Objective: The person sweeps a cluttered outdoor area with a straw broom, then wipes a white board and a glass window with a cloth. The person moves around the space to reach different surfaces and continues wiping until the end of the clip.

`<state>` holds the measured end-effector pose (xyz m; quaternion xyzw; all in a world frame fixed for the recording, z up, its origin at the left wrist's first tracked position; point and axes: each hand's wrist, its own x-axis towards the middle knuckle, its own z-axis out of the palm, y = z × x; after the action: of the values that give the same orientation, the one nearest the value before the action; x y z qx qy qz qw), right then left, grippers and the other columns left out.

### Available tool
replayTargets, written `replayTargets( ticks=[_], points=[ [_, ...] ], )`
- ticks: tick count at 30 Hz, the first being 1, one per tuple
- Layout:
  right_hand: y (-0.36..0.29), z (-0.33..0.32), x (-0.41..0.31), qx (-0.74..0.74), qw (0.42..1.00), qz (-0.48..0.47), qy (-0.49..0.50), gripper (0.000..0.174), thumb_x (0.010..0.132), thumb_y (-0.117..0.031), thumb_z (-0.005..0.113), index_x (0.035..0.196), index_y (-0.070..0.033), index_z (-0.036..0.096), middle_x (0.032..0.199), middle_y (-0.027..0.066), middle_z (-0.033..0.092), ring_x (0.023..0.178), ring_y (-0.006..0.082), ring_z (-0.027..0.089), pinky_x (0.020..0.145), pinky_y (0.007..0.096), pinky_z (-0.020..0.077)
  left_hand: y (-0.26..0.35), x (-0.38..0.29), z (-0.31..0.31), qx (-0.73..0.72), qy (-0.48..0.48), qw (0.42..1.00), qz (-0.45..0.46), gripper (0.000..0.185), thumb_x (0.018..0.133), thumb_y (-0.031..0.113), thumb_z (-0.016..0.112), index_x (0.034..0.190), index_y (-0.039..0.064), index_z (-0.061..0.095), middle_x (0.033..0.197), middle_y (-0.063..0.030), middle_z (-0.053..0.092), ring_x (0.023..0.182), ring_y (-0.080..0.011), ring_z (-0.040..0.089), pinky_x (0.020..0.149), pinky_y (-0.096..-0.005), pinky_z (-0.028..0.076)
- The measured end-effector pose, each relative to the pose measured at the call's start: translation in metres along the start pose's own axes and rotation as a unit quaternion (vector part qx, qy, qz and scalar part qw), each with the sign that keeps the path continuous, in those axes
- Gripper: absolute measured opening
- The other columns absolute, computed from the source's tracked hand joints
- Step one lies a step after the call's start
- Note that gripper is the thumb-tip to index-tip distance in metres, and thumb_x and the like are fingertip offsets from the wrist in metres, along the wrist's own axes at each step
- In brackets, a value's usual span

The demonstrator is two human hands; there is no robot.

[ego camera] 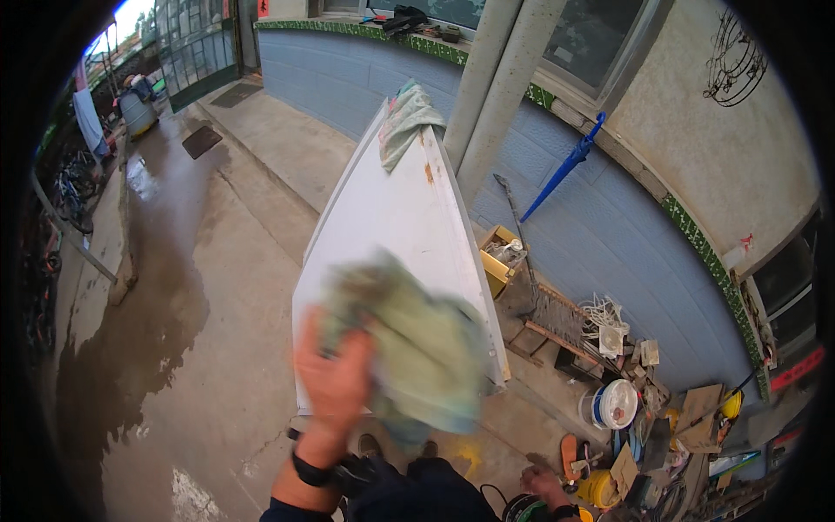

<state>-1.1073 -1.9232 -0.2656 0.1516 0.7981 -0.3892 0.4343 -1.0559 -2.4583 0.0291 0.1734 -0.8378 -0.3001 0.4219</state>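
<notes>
My left hand (336,368), with a black band on its wrist, grips a greenish cloth (430,339) that is blurred and spread over the near part of a long white panel (385,215). Over the panel's far end hangs a second pale, patterned cloth (408,127). Rust-coloured marks show near that end. At the lower right, away from the panel, is my right hand (541,481), above a dark round container (525,507); whether its fingers hold anything cannot be made out.
Two upright pipes (499,91) stand beside the panel's far end. A blue umbrella (564,166) hangs on the wall. On the right lie a yellow box (501,261), a white bucket (616,404), sandals (569,457) and piled scraps. Wet concrete (150,326) spreads on the left.
</notes>
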Motion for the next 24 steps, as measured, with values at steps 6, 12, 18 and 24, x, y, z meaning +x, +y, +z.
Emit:
replayTargets(
  ticks=[6,12,18,24],
  points=[
    [-0.037,-0.011,0.017,0.045,0.997,-0.055,0.025,0.025,0.089,-0.018,0.063,0.1,0.004,0.067,0.079,0.0097,0.069,0.065,0.0178,0.065,0.06,0.0313,0.0519,-0.037,0.071,-0.035,-0.295,0.142,0.945,-0.021,0.031,0.096,0.007,0.057,0.126,-0.002,0.057,0.109,-0.0107,0.068,0.09,-0.0191,0.067,0.08,-0.0349,0.057],
    [0.0,-0.022,0.043,0.01,0.999,-0.015,-0.027,0.019,0.09,-0.015,0.058,0.089,0.003,0.063,0.075,0.0102,0.065,0.062,0.0183,0.062,0.056,0.0332,0.0514,0.023,-0.023,0.053,-0.192,-0.127,0.972,-0.055,0.048,0.089,0.021,0.071,0.127,-0.003,0.056,0.125,-0.0216,0.059,0.116,-0.0322,0.056,0.1,-0.0422,0.043],
    [0.007,-0.025,0.045,0.092,0.994,0.061,-0.017,0.019,0.09,-0.016,0.061,0.092,0.003,0.065,0.073,0.008,0.064,0.059,0.0173,0.062,0.054,0.0304,0.0503,-0.003,-0.067,0.085,-0.114,-0.06,0.988,-0.091,0.049,0.086,0.018,0.071,0.127,-0.005,0.054,0.133,-0.0316,0.049,0.122,-0.0465,0.048,0.105,-0.0465,0.039],
    [-0.036,-0.018,0.038,0.032,0.999,0.013,-0.031,0.012,0.09,-0.01,0.059,0.096,0.0,0.058,0.077,0.009,0.061,0.061,0.0187,0.061,0.054,0.0316,0.051,-0.136,-0.143,0.118,-0.027,-0.016,0.968,-0.25,0.045,0.091,0.02,0.064,0.127,-0.005,0.055,0.129,-0.029,0.055,0.121,-0.044,0.052,0.103,-0.0464,0.041]
  ],
)
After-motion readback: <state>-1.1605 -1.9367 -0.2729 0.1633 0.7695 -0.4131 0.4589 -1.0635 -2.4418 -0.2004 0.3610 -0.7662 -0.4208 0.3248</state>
